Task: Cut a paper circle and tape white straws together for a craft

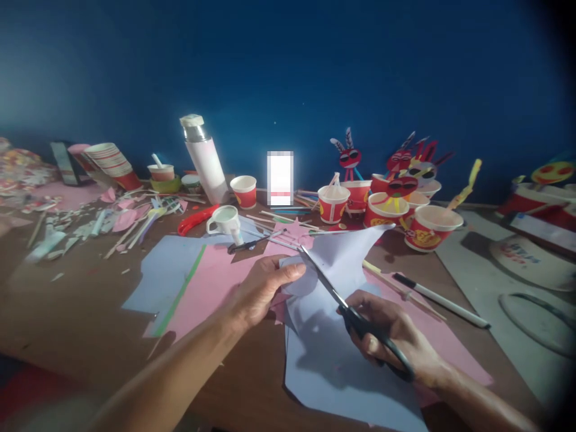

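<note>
Scissors (345,309) gripped in your right hand (398,336), blades against lilac paper (303,287) your left hand (265,288) pinches above the bench (211,378); left fingertips hidden underneath. Pixelated object (279,177) behind can't be made out.

We see a brown desk (81,312). At the left of the frame, lots of little paper bits (125,219) are scattered on it. Near the middle we find a white bottle (204,165), a white mug (227,221) and a red paper cup (243,193). Below them we see pink paper (211,288) and pale blue paper (157,267). To the right stand more red cups (427,229), with a white pen (445,303) below.
</note>
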{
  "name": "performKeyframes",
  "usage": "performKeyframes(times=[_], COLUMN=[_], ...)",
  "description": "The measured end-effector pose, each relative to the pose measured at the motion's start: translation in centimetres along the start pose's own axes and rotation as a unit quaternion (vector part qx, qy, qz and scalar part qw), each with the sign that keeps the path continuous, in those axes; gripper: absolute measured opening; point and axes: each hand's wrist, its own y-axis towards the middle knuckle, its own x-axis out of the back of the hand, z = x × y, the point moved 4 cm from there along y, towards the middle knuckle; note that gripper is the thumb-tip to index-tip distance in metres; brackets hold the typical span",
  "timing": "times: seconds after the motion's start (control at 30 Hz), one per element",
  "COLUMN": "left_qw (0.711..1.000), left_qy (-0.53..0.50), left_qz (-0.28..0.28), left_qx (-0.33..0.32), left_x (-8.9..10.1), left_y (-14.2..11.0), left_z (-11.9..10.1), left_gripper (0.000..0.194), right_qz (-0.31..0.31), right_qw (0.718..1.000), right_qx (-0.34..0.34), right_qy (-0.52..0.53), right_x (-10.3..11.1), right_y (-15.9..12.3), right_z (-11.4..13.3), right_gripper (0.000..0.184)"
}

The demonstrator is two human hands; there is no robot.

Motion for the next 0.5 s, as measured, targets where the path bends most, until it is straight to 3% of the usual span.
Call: performKeyframes(times=[0.2, 0.5], left_qw=[0.998, 0.992], left_qy=[0.028, 0.119], left_qz=[-0.049, -0.045], left_qx=[0.003, -0.022], left_x=[0.4, 0.4], left_y=[-0.2, -0.4], left_z=[-0.3, -1.1], left_gripper=[0.021, 0.02], right_qz=[0.012, 0.043], right_qw=[1.0, 0.999], right_qx=[-0.012, -0.016], right_qy=[-0.012, -0.001], right_x=[0.1, -0.1], right_y=[-0.1, -0.1], right_z=[-0.1, -0.4], right_gripper=[0.053, 0.054])
